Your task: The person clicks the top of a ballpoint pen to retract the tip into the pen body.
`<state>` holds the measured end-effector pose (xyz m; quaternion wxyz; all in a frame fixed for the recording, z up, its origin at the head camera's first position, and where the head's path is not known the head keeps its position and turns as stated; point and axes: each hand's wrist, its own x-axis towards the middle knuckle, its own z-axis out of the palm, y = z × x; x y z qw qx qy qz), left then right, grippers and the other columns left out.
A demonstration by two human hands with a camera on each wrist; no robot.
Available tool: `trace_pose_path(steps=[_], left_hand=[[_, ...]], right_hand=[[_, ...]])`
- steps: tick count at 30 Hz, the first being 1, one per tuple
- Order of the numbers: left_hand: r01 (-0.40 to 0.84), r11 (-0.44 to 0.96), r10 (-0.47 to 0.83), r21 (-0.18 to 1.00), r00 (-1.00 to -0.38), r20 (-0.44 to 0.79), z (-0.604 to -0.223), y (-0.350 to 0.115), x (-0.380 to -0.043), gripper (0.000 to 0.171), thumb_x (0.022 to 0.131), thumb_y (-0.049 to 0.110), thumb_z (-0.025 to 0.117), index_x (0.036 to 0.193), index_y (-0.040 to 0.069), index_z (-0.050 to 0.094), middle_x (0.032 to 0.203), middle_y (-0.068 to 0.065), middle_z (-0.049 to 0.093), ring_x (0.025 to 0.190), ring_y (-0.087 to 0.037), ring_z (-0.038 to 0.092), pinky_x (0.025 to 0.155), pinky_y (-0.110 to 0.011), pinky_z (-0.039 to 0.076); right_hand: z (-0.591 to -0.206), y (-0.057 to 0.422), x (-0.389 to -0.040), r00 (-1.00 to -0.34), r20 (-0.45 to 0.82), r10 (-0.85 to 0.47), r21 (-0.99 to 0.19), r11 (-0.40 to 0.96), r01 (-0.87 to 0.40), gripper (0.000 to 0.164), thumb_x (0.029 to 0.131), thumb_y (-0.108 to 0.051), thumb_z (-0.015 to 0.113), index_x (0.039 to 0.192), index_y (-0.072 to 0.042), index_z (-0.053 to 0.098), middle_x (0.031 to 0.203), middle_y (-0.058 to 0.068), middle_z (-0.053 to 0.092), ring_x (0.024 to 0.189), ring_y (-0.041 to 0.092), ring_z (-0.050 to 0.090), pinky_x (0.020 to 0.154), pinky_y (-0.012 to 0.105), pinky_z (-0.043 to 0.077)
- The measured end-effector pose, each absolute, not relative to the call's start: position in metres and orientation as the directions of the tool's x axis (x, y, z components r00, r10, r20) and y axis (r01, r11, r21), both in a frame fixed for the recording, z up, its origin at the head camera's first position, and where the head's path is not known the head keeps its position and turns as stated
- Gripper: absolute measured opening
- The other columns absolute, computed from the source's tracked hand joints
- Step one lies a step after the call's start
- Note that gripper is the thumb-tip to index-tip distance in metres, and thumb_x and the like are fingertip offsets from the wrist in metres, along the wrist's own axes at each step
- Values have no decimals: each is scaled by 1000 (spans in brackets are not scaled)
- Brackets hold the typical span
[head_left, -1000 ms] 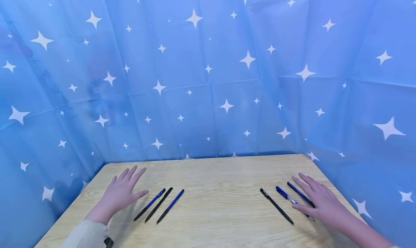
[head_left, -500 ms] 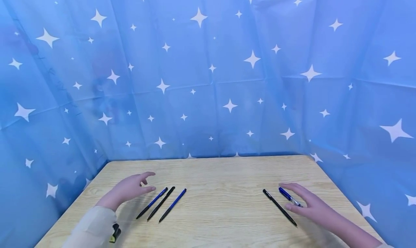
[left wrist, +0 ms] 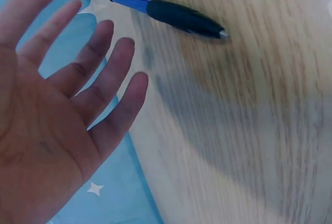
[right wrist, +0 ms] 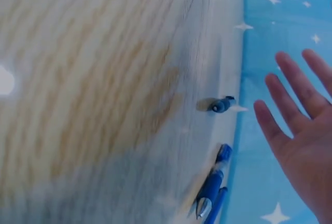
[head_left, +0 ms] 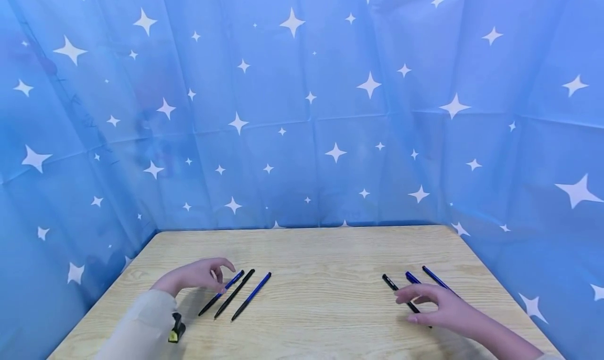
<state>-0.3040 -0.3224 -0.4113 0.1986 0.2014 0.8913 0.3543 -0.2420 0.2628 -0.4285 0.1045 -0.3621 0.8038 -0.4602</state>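
My left hand (head_left: 200,275) hovers at a blue pen with a dark grip (head_left: 211,302), its fingers bent and the thumb near the pen. To that pen's right lie a black pen (head_left: 234,294) and another blue pen (head_left: 251,296). On the other side, my right hand (head_left: 443,305) is above a black pen (head_left: 389,282), with thumb and fingers apart. Behind it lie a blue-capped pen (head_left: 412,277) and a blue pen (head_left: 434,277), both partly hidden. The left wrist view shows loose fingers beside a pen (left wrist: 181,17); nothing is held in either hand.
A light wood-grain table (head_left: 321,292) carries both groups of pens, with a wide stretch of tabletop between them. Blue curtains (head_left: 283,98) with white stars hang close behind the table and along its sides.
My left hand has turned, bent its fingers and moved right to the leftmost pen. My right hand has shifted left over the black pen, uncovering part of the rightmost blue pen.
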Motion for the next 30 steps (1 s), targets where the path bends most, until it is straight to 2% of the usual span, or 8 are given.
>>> trace_pose_path(steps=[3,7,12,16,24,30], left_hand=[[211,636,546,743,-803,-239,-414,-323,-306,52,81,3,76,128,3,55,94,-16,57,82,-25,54,66,-35,47],[180,662,533,727,-796,-288,-418,-323,-307,55,76,-5,79,124,8,56,94,-16,55,78,-22,51,60,-32,47],[146,716,493,682,-798,-346,-422,-322,-309,60,72,-8,80,121,17,57,91,-14,54,70,-19,49,54,-29,45],[158,749,481,643,-797,-365,-423,-321,-307,64,70,-8,82,122,20,57,92,-11,54,73,-21,51,55,-31,48],[187,758,483,625,-804,-347,-426,-323,-307,65,70,-9,82,122,20,57,90,-10,54,76,-23,51,59,-33,48],[166,727,488,666,-808,-331,-429,-326,-307,62,71,-13,78,120,18,59,90,-11,53,71,-21,51,55,-33,50]], right_hand=[[-431,262,-242,-691,152,-707,-833,285,-474,36,94,-3,63,129,0,57,115,10,66,105,17,61,84,29,49],[-435,259,-242,-661,146,-736,-851,247,-464,39,92,-2,65,130,3,56,111,14,67,102,22,62,83,30,51],[-439,257,-241,-647,124,-753,-880,218,-422,41,91,-3,66,130,5,55,110,16,67,103,22,62,85,29,51],[-443,256,-242,-634,114,-765,-892,202,-404,41,92,-2,65,131,5,54,111,17,66,103,23,62,86,29,51],[-446,255,-242,-618,110,-778,-896,191,-401,39,93,-2,64,129,7,54,111,16,66,102,23,62,85,30,52],[-445,255,-242,-626,104,-773,-889,210,-407,40,92,-4,65,128,8,54,110,15,67,101,22,62,84,30,52]])
